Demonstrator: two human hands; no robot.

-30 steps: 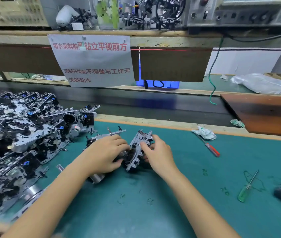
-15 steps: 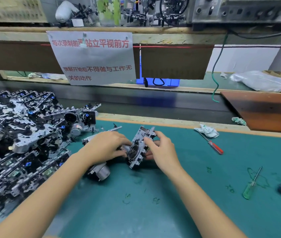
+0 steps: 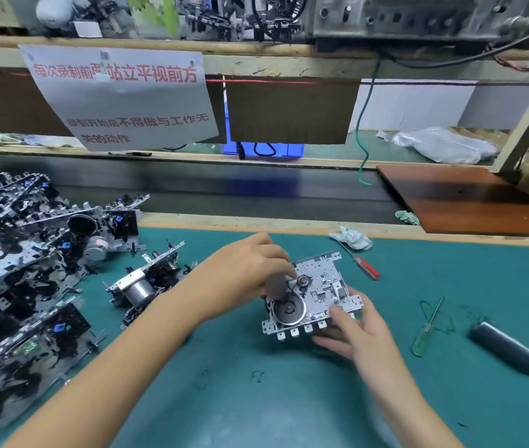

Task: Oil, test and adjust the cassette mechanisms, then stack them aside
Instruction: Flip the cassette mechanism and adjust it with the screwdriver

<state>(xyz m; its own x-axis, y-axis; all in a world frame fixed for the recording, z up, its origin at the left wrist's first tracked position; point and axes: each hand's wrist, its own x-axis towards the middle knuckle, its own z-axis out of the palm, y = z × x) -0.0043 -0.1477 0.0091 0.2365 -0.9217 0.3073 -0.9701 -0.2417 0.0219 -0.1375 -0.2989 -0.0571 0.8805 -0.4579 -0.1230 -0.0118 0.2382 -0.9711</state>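
Note:
A silver cassette mechanism (image 3: 319,287) with a dark flywheel facing up is held just above the green mat. My right hand (image 3: 355,331) grips its right lower corner, thumb on top and fingers underneath. My left hand (image 3: 247,274) curls over its left upper edge, fingertips pinching near the small pulley. A second mechanism (image 3: 146,282) with a round motor lies on the mat to the left of my left hand, apart from both hands. A big pile of mechanisms (image 3: 20,276) covers the left side.
A red-handled screwdriver (image 3: 363,263) and a crumpled cloth (image 3: 352,239) lie behind the held mechanism. A green-handled screwdriver (image 3: 426,331) and a dark cylindrical tool (image 3: 512,350) lie at the right. A conveyor belt (image 3: 256,192) and a brown board (image 3: 470,202) run behind the mat.
The held mechanism has turned from standing on edge to lying flat with the flywheel up, and moved right. My left hand has come off the second mechanism, which now lies alone.

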